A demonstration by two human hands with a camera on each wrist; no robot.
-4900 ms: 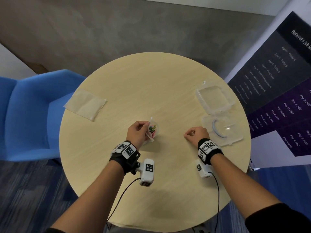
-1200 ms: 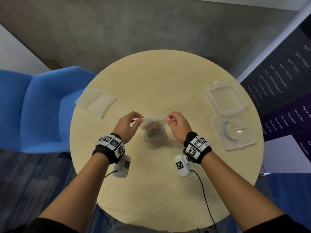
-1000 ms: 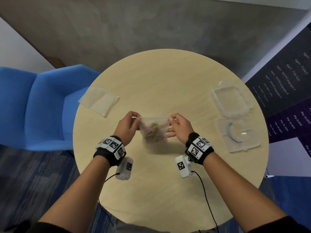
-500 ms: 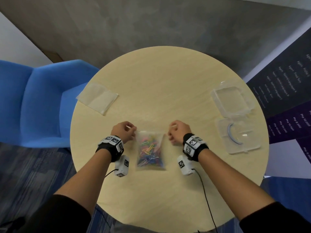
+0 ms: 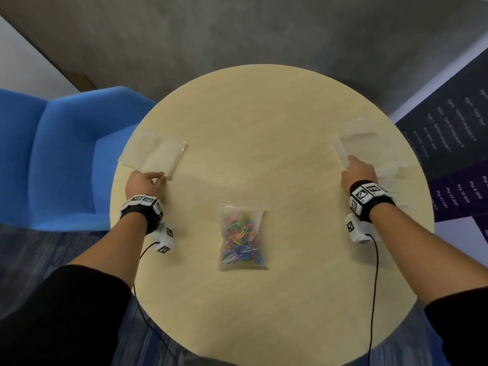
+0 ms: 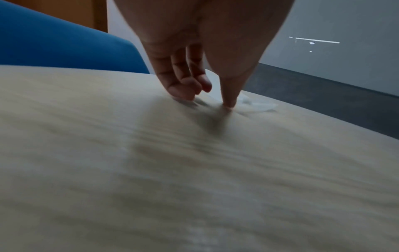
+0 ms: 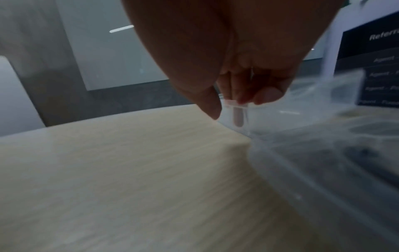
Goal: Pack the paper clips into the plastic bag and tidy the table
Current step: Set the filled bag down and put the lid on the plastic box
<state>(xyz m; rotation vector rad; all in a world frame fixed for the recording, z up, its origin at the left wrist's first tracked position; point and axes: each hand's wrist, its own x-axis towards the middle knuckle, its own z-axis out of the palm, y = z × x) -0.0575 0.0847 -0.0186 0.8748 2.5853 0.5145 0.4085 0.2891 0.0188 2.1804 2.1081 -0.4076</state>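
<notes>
- Left hand (image 5: 142,183): its grip is loose and holds nothing — the fingers (image 6: 183,85) point down with their tips on the worktop (image 5: 264,154) at the near edge of the flat empty bags (image 5: 154,154). The left wrist view shows that stack of clear plastic (image 6: 257,104) just past the fingertips.
- Right hand (image 5: 357,171): its fingers (image 7: 267,95) curl over the raised rim of the clear plastic box (image 5: 369,151) at the right edge of the worktop, with the thumb apart on the outside. The box is blurred in both views, so I cannot tell whether the grip truly grasps the rim or only touches it.
- Plastic bag (image 5: 241,236): it lies flat near the middle of the worktop, between the two forearms and well apart from both hands, with the coloured paper clips (image 5: 240,239) inside it.
- Further out — a blue chair (image 5: 66,154) stands just beside the worktop on the left, and a dark poster (image 5: 454,133) with white lettering stands on the right.
</notes>
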